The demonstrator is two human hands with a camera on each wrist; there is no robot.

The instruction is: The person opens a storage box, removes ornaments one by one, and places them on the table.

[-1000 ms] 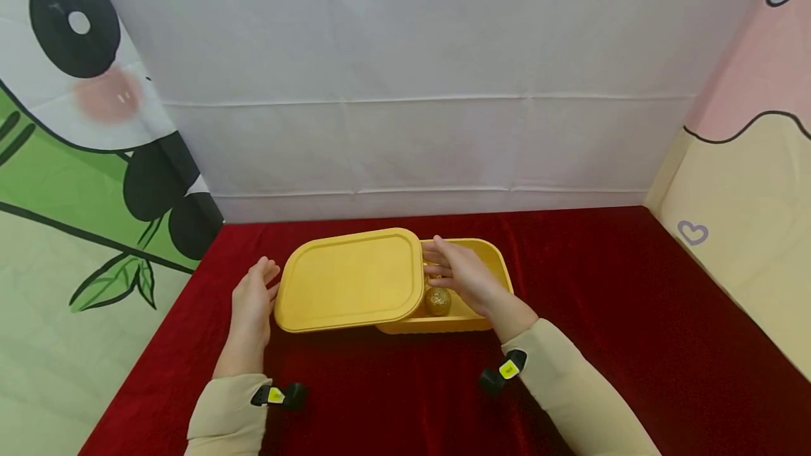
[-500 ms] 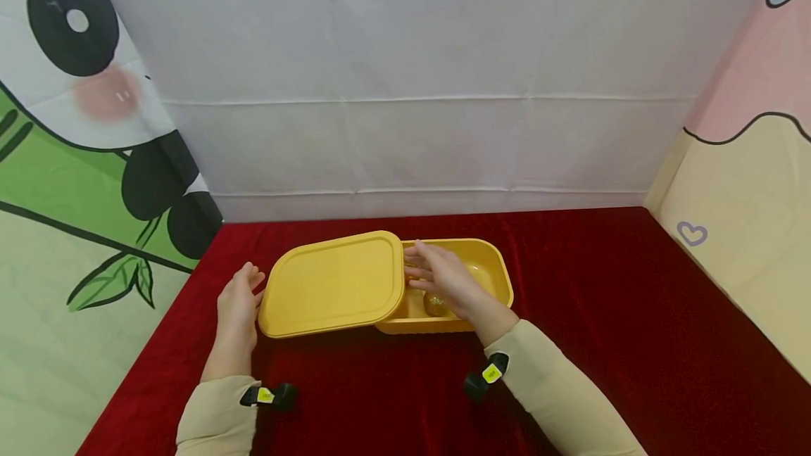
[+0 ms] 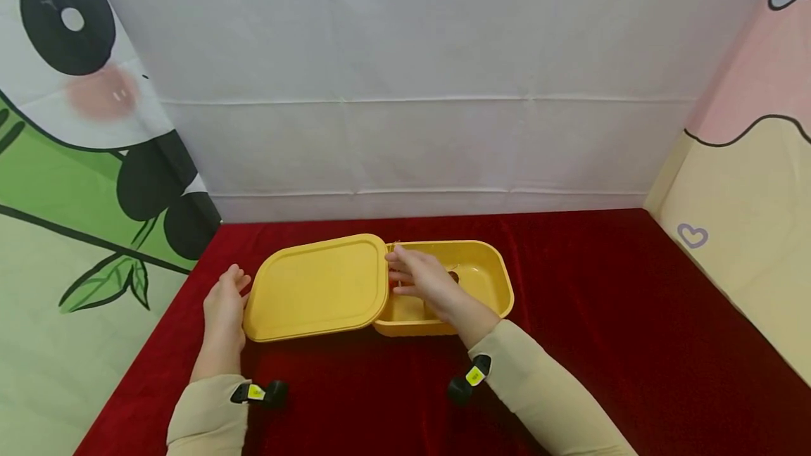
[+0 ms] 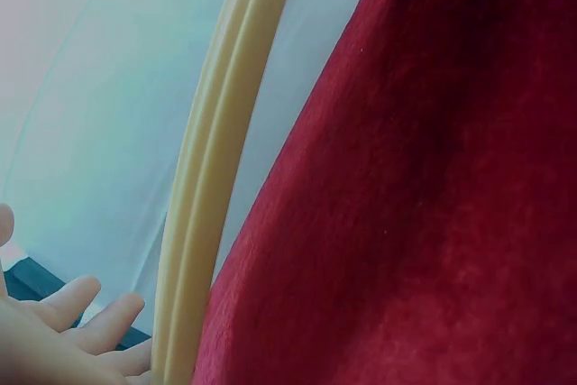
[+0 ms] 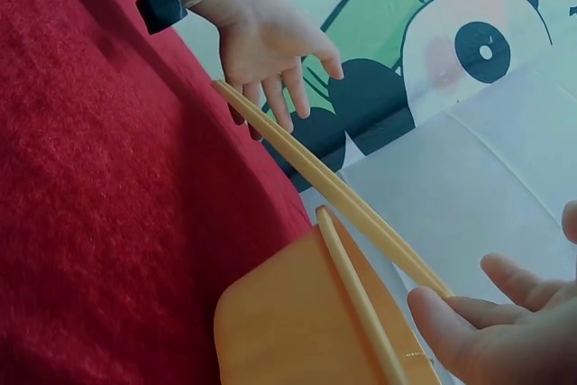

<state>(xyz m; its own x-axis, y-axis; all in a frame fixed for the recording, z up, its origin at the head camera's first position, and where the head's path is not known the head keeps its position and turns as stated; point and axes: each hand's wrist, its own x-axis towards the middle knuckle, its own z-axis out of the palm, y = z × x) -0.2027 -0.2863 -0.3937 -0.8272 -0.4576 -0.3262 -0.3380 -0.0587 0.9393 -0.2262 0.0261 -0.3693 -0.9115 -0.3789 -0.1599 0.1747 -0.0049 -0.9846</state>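
A yellow rectangular lid (image 3: 317, 288) is held up between both hands, tilted, its right end overlapping the left part of a yellow box (image 3: 497, 301). My left hand (image 3: 223, 308) rests its fingers along the lid's left edge. The fingers of my right hand (image 3: 431, 283) press the lid's right edge, over the box's opening. Seen edge-on in the right wrist view, the lid (image 5: 334, 188) spans from one hand's fingertips to the other's, above the box rim. Inside the box, a small dark brown thing (image 3: 453, 276) shows beside my right hand, which hides part of the interior.
Dark red velvet cloth (image 3: 608, 315) covers the table. A white cloth backdrop (image 3: 431, 76) stands behind, with a panda-print panel (image 3: 82, 181) at the left and a pink and cream panel (image 3: 741, 231) at the right. Both wrists wear black camera bands.
Both hands and the lid have shifted left and slightly down, uncovering more of the box, which stays in place. A gold glittery ball in the box has gone from view behind the right hand.
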